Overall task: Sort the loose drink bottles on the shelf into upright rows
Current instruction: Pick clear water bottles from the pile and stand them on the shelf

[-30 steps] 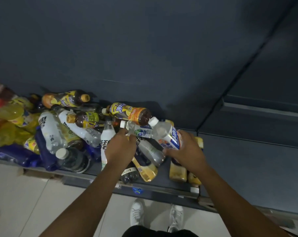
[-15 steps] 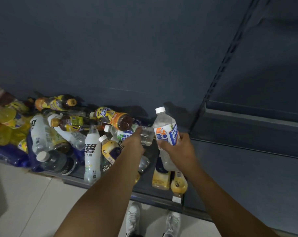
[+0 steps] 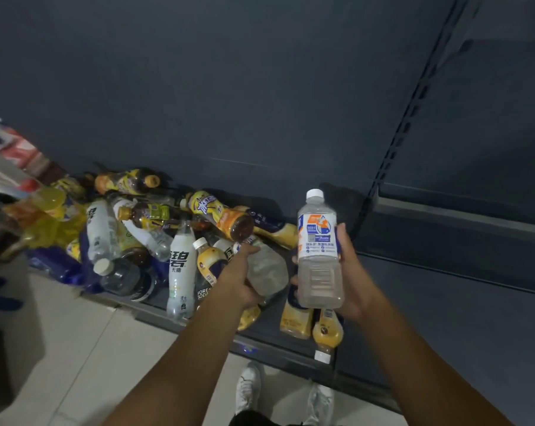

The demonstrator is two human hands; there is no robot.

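Grip of right hand [image 3: 353, 273]: wraps upright clear white-capped plastic bottle [image 3: 319, 250].
Grip of left hand [image 3: 237, 279]: wraps crumpled clear bottle [image 3: 269, 269], at its nine o'clock.

A: Walls?
B: Dark blue-grey back panel [image 3: 229, 87]; a slotted upright [image 3: 405, 127] stood far right.
A: Floor, furniture?
B: Pale floor tiles [image 3: 76, 348] lay near; a low dark shelf [image 3: 444, 318] ran along the panel. Light was dim.

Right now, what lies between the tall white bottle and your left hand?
Head view: a white-capped yellow bottle and a dark soda bottle lie between the white bottle and the left hand.
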